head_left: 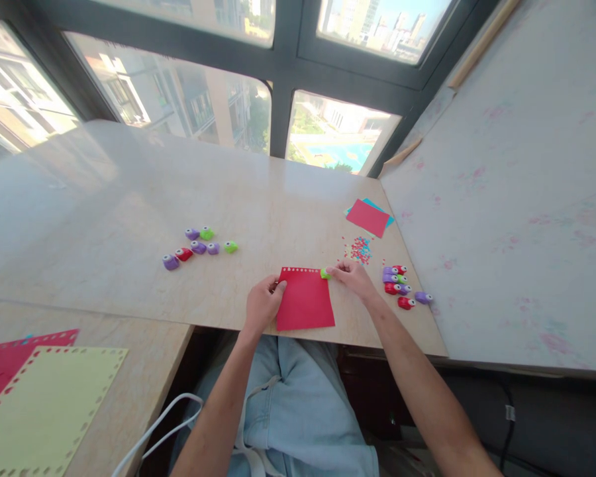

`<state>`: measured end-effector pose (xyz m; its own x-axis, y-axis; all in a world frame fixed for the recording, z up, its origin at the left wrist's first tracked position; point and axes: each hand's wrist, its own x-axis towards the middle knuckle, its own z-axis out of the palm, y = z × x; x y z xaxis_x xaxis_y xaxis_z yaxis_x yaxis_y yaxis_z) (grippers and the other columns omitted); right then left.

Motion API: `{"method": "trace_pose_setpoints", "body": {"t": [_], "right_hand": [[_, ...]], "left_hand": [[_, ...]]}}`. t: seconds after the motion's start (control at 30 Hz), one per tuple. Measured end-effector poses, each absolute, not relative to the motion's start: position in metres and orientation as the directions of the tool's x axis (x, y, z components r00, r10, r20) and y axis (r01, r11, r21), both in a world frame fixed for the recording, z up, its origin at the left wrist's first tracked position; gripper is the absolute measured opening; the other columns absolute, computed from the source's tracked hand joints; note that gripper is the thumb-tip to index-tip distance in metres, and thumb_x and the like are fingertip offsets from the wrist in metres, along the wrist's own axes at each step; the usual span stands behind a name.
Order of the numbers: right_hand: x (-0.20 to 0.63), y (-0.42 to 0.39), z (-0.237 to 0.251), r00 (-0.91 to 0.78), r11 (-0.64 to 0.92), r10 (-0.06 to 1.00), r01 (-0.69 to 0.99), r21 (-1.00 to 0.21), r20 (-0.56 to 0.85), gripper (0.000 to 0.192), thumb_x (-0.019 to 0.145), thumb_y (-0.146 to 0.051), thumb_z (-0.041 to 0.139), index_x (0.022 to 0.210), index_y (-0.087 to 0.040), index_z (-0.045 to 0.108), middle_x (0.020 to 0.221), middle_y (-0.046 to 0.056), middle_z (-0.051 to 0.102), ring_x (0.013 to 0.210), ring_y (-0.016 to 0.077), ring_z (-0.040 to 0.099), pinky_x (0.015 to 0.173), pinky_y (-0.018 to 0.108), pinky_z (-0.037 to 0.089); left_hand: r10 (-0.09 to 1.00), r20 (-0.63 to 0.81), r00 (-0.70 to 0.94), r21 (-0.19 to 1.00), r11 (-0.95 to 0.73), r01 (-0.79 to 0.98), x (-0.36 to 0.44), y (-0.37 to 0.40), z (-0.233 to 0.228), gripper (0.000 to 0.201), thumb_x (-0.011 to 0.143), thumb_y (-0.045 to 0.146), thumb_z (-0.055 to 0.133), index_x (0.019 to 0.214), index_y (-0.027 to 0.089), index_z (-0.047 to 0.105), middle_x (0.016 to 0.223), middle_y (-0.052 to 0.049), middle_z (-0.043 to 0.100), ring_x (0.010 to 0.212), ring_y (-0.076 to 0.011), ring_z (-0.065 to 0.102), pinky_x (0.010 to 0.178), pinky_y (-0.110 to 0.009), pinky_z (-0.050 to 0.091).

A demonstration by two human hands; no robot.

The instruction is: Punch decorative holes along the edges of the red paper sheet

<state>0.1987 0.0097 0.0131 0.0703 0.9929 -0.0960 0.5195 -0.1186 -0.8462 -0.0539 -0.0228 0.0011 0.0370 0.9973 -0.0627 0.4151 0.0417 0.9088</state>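
My left hand (262, 303) pins the red sheet (304, 299) at the desk's near edge; my right hand (353, 277), fingers closed, grips the green punch (324, 273) on its top-right corner; probably mid-punching the border; next needs even spacing.

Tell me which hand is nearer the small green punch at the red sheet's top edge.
Right. The right hand has its fingers on the green punch; the left hand rests at the red sheet's opposite edge.
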Motion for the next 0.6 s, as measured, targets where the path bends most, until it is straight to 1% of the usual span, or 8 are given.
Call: {"method": "trace_pose_setpoints", "body": {"t": [0.17, 0.37, 0.5, 0.6], "right_hand": [[0.199, 0.014, 0.018, 0.024, -0.152, 0.986, 0.545, -0.825, -0.165, 0.042, 0.067, -0.057, 0.066, 0.061, -0.017, 0.053, 0.053, -0.006, 0.042, 0.050, 0.0089, 0.034, 0.048, 0.024, 0.024], [0.202, 0.023, 0.021, -0.006, -0.175, 0.973, 0.627, -0.759, -0.229, 0.040, 0.066, -0.055, 0.065, 0.060, -0.017, 0.055, 0.051, -0.004, 0.045, 0.048, 0.0092, 0.036, 0.048, 0.024, 0.025], [0.204, 0.028, 0.021, -0.024, -0.159, 0.971, 0.682, -0.714, -0.239, 0.037, 0.066, -0.052, 0.066, 0.060, -0.017, 0.055, 0.049, -0.004, 0.046, 0.048, 0.0097, 0.038, 0.047, 0.024, 0.025], [0.206, 0.030, 0.022, -0.034, -0.161, 0.966, 0.694, -0.702, -0.255, 0.037, 0.067, -0.052, 0.066, 0.060, -0.017, 0.056, 0.049, -0.004, 0.047, 0.047, 0.0095, 0.039, 0.046, 0.024, 0.025]], "left_hand": [[0.997, -0.069, 0.042, 0.908, 0.045, 0.417, -0.054, -0.023, 0.004, 0.027, 0.087, 0.036, 0.051, 0.093, 0.020, 0.071, 0.087, -0.007, 0.073, 0.078, -0.0202, 0.066, 0.067, -0.027, 0.048], [0.996, -0.078, 0.041, 0.903, 0.053, 0.427, -0.054, -0.023, 0.004, 0.027, 0.087, 0.036, 0.051, 0.094, 0.020, 0.071, 0.086, -0.007, 0.073, 0.078, -0.0206, 0.065, 0.067, -0.027, 0.048], [0.996, -0.079, 0.029, 0.894, 0.058, 0.445, -0.054, -0.023, 0.002, 0.027, 0.086, 0.036, 0.051, 0.094, 0.020, 0.071, 0.087, -0.007, 0.073, 0.080, -0.0210, 0.065, 0.067, -0.027, 0.047], [0.997, -0.076, 0.027, 0.892, 0.056, 0.449, -0.054, -0.023, 0.002, 0.027, 0.086, 0.037, 0.051, 0.095, 0.020, 0.071, 0.089, -0.007, 0.073, 0.080, -0.0204, 0.065, 0.067, -0.027, 0.047]]}}
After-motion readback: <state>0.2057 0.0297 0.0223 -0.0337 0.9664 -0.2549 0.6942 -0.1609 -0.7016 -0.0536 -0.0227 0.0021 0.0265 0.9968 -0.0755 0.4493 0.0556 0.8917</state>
